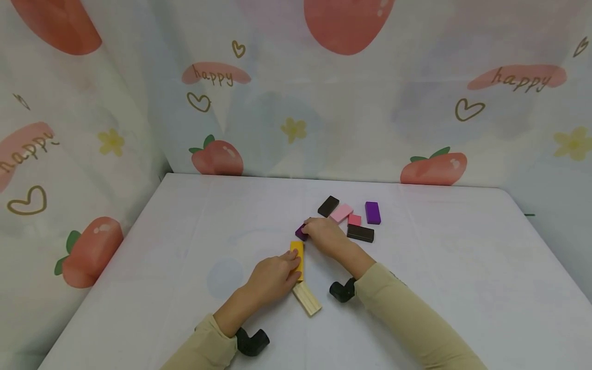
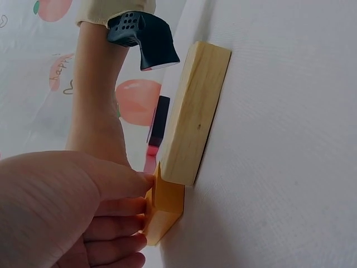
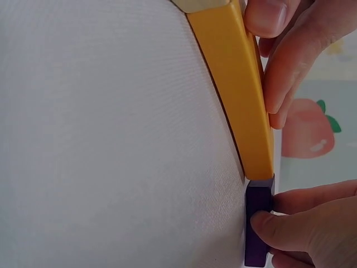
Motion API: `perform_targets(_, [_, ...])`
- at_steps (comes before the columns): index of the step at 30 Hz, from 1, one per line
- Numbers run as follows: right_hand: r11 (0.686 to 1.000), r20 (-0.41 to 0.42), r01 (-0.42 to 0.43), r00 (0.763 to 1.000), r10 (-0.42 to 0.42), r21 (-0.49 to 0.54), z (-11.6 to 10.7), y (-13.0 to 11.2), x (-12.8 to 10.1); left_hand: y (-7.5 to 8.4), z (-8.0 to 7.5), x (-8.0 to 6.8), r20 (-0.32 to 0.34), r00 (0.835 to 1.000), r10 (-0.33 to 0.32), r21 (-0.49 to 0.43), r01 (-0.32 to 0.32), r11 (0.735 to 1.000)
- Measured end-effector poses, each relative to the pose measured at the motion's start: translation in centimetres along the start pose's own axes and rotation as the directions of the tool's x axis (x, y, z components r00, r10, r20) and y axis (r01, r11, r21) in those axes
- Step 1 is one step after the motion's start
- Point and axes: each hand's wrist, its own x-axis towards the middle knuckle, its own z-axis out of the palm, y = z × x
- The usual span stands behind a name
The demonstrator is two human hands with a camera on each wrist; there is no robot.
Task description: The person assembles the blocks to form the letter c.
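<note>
My left hand (image 1: 273,277) lies over a yellow block (image 1: 299,262), its fingertips touching the upper surface. In the right wrist view these fingers look nearly straight along the block's upper edge. My right hand (image 1: 326,236) pinches a small purple block (image 3: 256,223) between thumb and fingers, at the far end of the yellow one. The two blocks meet end to end or nearly so. At the yellow block's near end, a plain wooden block (image 1: 307,299) extends at an angle toward the front right, with their corners close together.
Behind and right of my right hand lie a black block (image 1: 328,206), a pink block (image 1: 341,213), a small red-pink block (image 1: 354,220), a second black block (image 1: 361,233) and another purple block (image 1: 372,213). A printed curtain (image 1: 296,92) rises behind the white table (image 1: 439,267).
</note>
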Motion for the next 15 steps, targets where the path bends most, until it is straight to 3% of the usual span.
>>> perform_targets(15, [1.000,0.019,-0.010,1.000,0.010,0.001,-0.18,-0.46,-0.21,0.25,-0.17,-0.08,0.007,1.000,-0.017,-0.007,0.017,1.000])
